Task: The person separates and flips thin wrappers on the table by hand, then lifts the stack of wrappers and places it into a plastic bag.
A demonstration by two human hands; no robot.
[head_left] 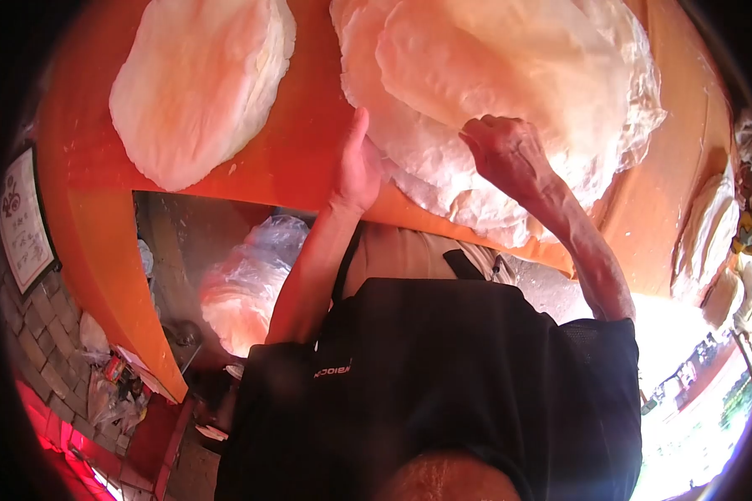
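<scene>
- Orange tabletop (313,108) spans the upper half of the frame, bearing pale, thin, wrinkled layers that look like dough sheets.
- The larger sheet stack (543,75) lies from upper centre to upper right, its ragged edges overlapping and its near edge close to the table's rim.
- The left hand (359,171), at centre left, is open and on edge, beside the larger sheet stack's left side; whether it touches, I cannot tell.
- The right hand (503,150), right of centre, is curled closed over the same stack, apart from the left hand; whether it pinches a sheet is hidden.
- The smaller sheet stack (200,92) lies at upper left, well apart from both hands.
- Below the tabletop, left of centre, sits a plastic-wrapped bundle (246,288).
- More pale layers (704,230) lie at the right edge.
- The black T-shirt (443,367) fills the lower centre; a framed notice (27,221) shows at far left, above grey bricks (46,342).
</scene>
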